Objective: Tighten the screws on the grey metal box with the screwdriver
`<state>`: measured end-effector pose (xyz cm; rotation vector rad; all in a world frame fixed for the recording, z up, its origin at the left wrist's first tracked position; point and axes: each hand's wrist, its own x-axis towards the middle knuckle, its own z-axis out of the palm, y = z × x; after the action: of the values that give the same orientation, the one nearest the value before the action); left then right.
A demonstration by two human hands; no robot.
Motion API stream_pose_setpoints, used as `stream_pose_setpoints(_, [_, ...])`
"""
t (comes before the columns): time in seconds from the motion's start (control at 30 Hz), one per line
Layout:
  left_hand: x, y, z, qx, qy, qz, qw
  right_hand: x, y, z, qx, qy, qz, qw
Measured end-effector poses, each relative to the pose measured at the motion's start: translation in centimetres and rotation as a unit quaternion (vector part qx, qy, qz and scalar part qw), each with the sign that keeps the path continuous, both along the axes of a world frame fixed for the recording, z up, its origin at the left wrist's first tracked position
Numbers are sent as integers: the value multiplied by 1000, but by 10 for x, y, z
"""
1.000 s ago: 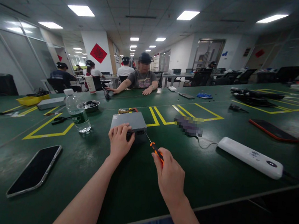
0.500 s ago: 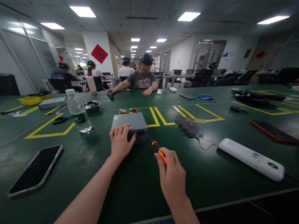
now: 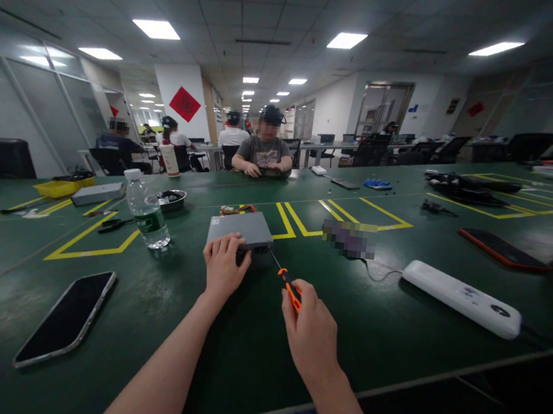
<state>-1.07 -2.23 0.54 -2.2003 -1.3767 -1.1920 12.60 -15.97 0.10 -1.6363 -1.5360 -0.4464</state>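
A grey metal power supply unit (image 3: 252, 227) lies flat on the green table, with coloured wires (image 3: 238, 210) behind it. My left hand (image 3: 225, 264) grips its near left edge, fingers on top and thumb against the front face. In my right hand (image 3: 311, 325) is a screwdriver (image 3: 290, 291) with an orange and black handle. Its thin shaft slants up and left, the tip at the right end of the unit's front face. Whether the tip sits in a screw is too small to tell.
A water bottle (image 3: 149, 213) and a metal bowl (image 3: 172, 199) stand left of the unit. A phone (image 3: 66, 319) lies nearer on the left. To the right are a white power strip (image 3: 461, 299) and an orange-edged phone (image 3: 503, 249). A person (image 3: 265, 148) sits opposite.
My right hand has shifted slightly left and the screwdriver has turned in its grip. My left hand stays on the unit. The person opposite has drawn both hands together.
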Motion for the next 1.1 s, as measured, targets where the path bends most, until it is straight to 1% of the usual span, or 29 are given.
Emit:
stream_pose_setpoints(0.07, [0,0,0,1,0,-1,1000,0,-1,1,12,7,3,1000])
stream_pose_setpoints(0.13, [0,0,0,3,0,-1,1000,-2,-3,3,23,8,24,999])
stream_pose_setpoints(0.23, [0,0,1,6,0,-2,1000,-8,-2,5,27,-23,74,997])
stream_pose_setpoints(0.3, [0,-1,2,8,-2,-3,1000,-12,-1,5,26,-45,87,995])
stream_pose_setpoints(0.5, [0,-2,2,6,-5,-4,1000,-15,5,4,26,-56,75,995])
stream_pose_setpoints(0.93, [1,-2,1,7,-10,-3,1000,-15,5,6,21,-38,66,997])
stream_pose_setpoints(1.1, [1,-1,1,2,-13,-7,1000,-16,4,6,8,-45,71,996])
